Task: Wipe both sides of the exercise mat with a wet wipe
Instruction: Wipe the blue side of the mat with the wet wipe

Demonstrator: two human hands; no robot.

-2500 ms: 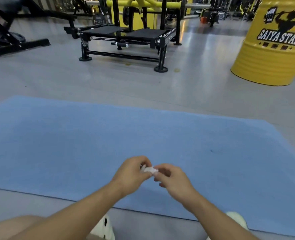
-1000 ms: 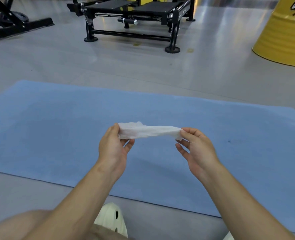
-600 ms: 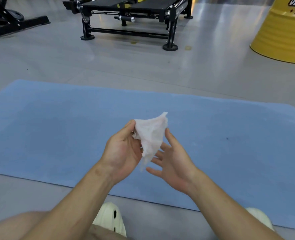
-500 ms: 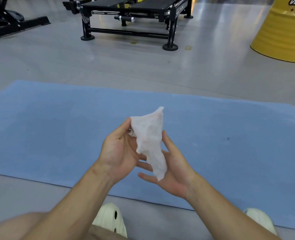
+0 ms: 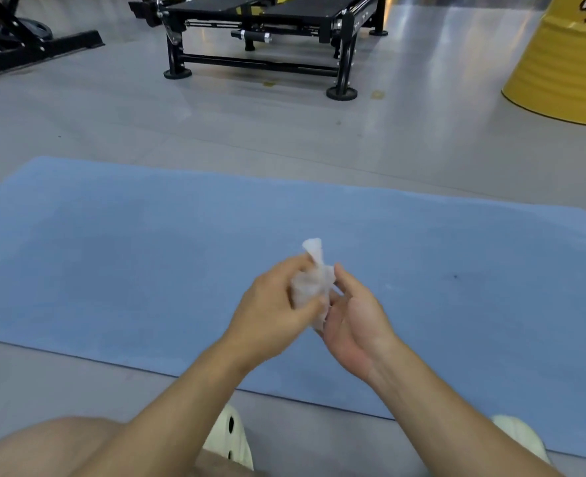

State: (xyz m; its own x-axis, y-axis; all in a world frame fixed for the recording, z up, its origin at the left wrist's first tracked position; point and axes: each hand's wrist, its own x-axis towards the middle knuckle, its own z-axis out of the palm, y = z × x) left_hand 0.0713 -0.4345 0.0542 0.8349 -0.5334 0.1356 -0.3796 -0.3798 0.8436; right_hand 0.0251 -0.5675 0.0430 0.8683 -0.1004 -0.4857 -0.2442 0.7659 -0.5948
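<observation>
**Wet wipe bunched between two hands above blue exercise mat**

A crumpled white wet wipe [image 5: 314, 287] is held in the air over the near half of the exercise mat [image 5: 112, 253], about midway along its length, one twisted tip sticking up above the fingers; the left hand [image 5: 270, 304] grips it from the left, thumb and curled fingers closed round the wad; the right hand [image 5: 357, 315] lies palm-up beneath and beside it, thumb raised against the wipe's right side, its fingers hidden behind the wipe, so whether they close on it cannot be told. The mat lies flat on the grey floor [image 5: 78, 125], its long near edge running just ahead of the person's feet and its far right corner rounded; a small dark speck [image 5: 455, 277] marks the surface toward the right end. A cream clog [image 5: 231, 438] rests on the floor just short of the near edge; a second pale shoe [image 5: 522, 438] sits on the mat's near right part; a bare knee [image 5: 43, 449] fills the lower left corner. Beyond the far edge, well apart, stand a black metal gym frame [image 5: 267, 63] and, at the upper right, a yellow drum [image 5: 566, 63].
</observation>
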